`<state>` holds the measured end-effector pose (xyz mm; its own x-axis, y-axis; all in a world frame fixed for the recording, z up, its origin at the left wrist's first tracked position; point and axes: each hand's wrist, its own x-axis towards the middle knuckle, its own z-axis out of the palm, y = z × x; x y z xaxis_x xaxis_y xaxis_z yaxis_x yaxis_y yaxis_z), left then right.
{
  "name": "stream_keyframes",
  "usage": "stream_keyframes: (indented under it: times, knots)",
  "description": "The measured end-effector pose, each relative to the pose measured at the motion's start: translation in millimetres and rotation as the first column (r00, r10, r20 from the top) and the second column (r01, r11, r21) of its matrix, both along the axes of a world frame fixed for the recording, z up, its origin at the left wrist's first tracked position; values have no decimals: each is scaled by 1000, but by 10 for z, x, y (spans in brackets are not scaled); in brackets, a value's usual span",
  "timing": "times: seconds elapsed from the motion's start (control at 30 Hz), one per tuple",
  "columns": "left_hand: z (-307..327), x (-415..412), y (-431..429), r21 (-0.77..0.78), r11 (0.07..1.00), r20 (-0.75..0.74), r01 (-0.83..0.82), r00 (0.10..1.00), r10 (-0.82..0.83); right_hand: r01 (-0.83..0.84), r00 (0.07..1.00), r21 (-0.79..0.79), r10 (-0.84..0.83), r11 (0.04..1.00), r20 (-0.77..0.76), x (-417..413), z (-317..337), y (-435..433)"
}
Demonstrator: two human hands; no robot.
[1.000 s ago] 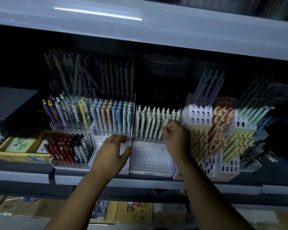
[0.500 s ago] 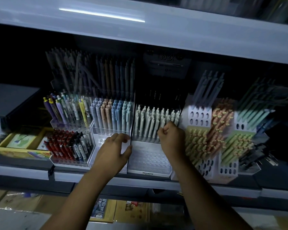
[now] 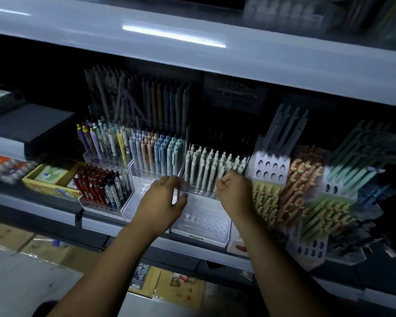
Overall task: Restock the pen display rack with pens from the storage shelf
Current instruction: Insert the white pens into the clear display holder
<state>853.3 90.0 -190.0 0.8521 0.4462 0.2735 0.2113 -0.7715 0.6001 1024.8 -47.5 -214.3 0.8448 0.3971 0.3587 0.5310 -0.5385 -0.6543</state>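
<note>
Pens (image 3: 215, 165) crowd my curled right grip (image 3: 234, 191); whether it holds one, I cannot tell. Jostling could topple neighbours; left grip (image 3: 162, 200) apart.

No legible text. The dark sign card (image 3: 234, 92) behind the clear pen rack (image 3: 201, 223) bears blurred characters; the rack's front lip carries an unreadable imprint.
</note>
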Motion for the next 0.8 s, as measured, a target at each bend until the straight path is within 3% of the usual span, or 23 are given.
stream_keyframes:
  times: [0.17, 0.33, 0.5, 0.67, 0.8]
  knots:
    - [50, 272, -188, -13, 1000, -4, 21, 1000, -21, -33, 984, 29, 38, 999, -175, 90, -24, 9]
    - [53, 483, -150, -80, 996, 39, -27, 999, 30, -29, 991, 39, 34, 999, -129, 27, -21, 10]
    - [91, 572, -18, -203, 959, 138, -196, 964, 226, 18, 999, 27, -17, 999, -38, -69, -13, 6]
    - [179, 647, 51, -160, 961, 149, -227, 956, 251, 58, 998, 31, -57, 998, -31, -135, -17, 16]
    - [196, 690, 129, -99, 976, 142, -194, 968, 207, 66, 992, 86, -57, 994, -109, -120, -36, 45]
